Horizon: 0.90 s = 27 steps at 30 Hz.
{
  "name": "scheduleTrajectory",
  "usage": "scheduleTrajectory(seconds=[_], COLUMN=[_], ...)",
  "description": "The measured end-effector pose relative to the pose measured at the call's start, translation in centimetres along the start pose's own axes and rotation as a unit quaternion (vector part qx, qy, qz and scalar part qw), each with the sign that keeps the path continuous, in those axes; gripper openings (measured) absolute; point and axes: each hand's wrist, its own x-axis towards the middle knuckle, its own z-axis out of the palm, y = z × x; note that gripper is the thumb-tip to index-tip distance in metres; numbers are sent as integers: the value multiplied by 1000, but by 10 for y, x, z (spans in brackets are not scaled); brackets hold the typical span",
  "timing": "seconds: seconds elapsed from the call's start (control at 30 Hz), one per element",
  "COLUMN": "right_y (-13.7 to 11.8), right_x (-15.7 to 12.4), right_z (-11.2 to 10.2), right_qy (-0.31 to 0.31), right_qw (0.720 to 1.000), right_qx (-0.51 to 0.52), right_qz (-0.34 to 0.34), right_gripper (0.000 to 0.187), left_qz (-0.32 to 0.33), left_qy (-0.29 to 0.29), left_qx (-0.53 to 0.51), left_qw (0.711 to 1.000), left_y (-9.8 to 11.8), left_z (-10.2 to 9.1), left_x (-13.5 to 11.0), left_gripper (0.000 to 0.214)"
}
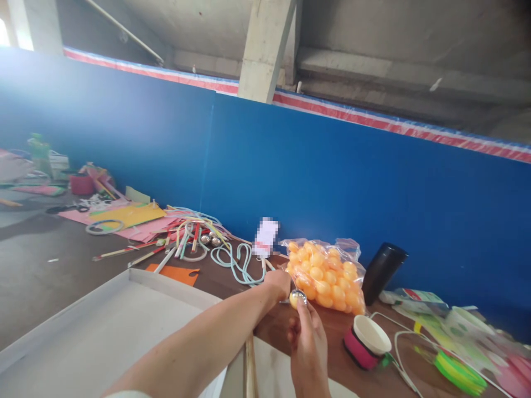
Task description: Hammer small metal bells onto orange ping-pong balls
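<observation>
One smooth round ball (297, 298) — pinched between left hand (277, 283), right hand (307, 338).

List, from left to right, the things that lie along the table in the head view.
pink container → yellow sheet → light blue cord → bag of orange balls → black cylinder → green coil. The small ball held by the right hand overlaps the bag, so it is left out.

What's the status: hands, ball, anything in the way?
Right hand pinches orange ball. Left hand against it, grip unclear. Bag of balls close behind, pink cup to the right.
</observation>
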Motion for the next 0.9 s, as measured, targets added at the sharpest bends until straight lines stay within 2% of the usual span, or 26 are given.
scheduleTrajectory(seconds=[0.33, 0.6, 0.77, 0.9], right_y=[1, 2, 4, 5], right_x=[-1, 4, 3, 4], right_z=[1, 0, 2, 2], right_qy=[-7, -5, -12, -13], right_qw=[1000, 1000, 1000, 1000], right_qx=[7, 0, -9, -22], right_qz=[0, 2, 9, 13], right_gripper=[25, 26, 27, 28], left_qz=[36, 20, -10, -25], left_qy=[30, 26, 9, 18], left_qx=[-35, -180, -337, -489], left_qw=[998, 983, 942, 872], left_y=[-3, -18, -32, -39], left_z=[-12, -16, -24, -29], left_x=[-9, -19, -34, -50], left_gripper=[32, 31, 29, 19])
